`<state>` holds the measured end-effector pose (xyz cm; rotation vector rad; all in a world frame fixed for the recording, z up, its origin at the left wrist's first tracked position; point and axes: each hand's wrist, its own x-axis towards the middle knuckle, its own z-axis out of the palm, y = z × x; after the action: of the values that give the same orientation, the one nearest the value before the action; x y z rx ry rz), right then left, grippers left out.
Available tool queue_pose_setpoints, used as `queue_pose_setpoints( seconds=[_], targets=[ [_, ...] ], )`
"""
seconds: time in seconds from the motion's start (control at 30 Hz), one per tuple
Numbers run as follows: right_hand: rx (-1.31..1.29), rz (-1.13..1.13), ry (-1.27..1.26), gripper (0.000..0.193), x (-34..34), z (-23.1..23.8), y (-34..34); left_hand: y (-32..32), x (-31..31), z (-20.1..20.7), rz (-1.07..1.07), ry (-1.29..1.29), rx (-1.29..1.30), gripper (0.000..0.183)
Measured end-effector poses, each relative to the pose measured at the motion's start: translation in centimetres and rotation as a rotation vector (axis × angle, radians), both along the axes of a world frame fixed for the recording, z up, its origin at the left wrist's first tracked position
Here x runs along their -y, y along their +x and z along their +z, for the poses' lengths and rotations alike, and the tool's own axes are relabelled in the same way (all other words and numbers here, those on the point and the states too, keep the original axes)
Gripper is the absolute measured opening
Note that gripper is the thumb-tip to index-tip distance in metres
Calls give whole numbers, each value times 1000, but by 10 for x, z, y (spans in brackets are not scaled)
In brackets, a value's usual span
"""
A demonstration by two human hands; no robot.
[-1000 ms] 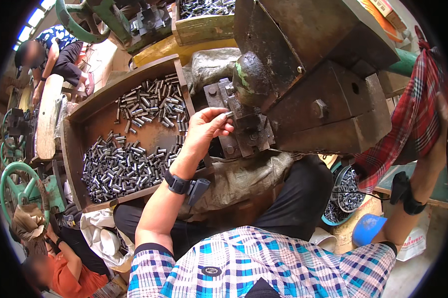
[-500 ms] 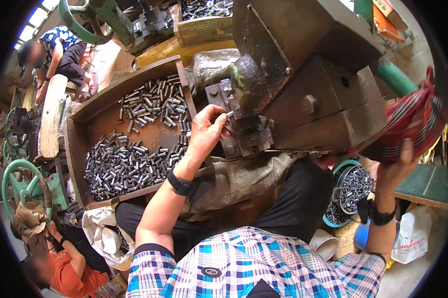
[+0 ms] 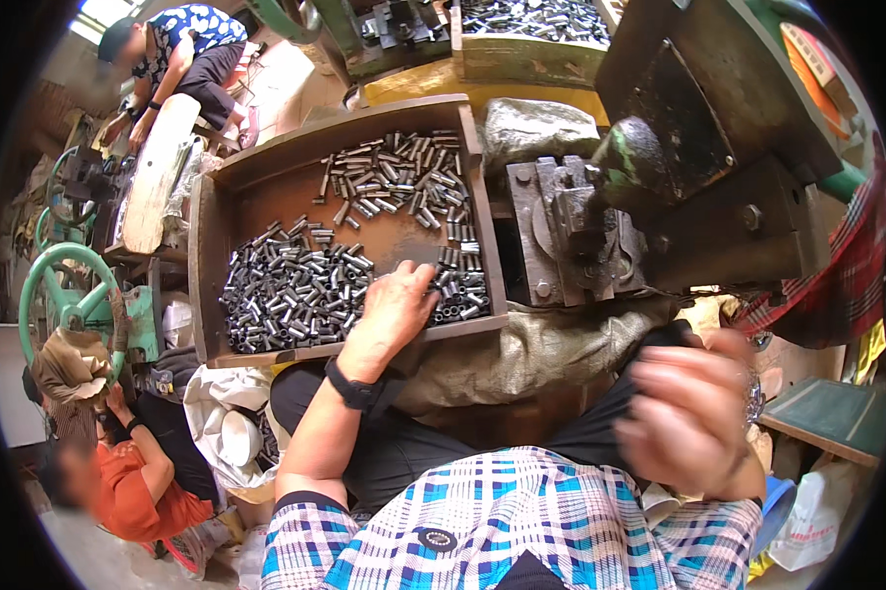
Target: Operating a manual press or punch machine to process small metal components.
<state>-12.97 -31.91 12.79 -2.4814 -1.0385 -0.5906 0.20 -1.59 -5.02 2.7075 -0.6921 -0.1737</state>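
My left hand is over a wooden tray of short metal tubes. Its fingers are bent and drawn together down among the tubes at the tray's near right; whatever is between the fingertips is hidden. My right hand, smeared by motion, hovers above my right thigh, apart from the machine, and its fingers cannot be made out. Right of the tray stands a greasy metal press. Its tooling block has neither hand on it.
A red checked cloth hangs at the press's right. Crumpled sacking lies before it. At the left are two co-workers, one in orange, one in blue, and a green handwheel. A green board is at the right.
My left hand has gone from the press's tooling to the tubes in the tray. My right hand has come off the red cloth and in toward my body. The view has shifted left.
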Motion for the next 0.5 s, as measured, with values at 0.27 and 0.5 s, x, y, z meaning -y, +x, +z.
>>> queue_pose_setpoints(
  seconds=[0.27,0.5],
  targets=[
    [-237,-120,-210,17,-115,-145,157,8,0,-19,48,125,31,15],
    [-309,-164,-394,12,-170,-201,226,8,-3,-15,-65,130,36,14]
  ],
)
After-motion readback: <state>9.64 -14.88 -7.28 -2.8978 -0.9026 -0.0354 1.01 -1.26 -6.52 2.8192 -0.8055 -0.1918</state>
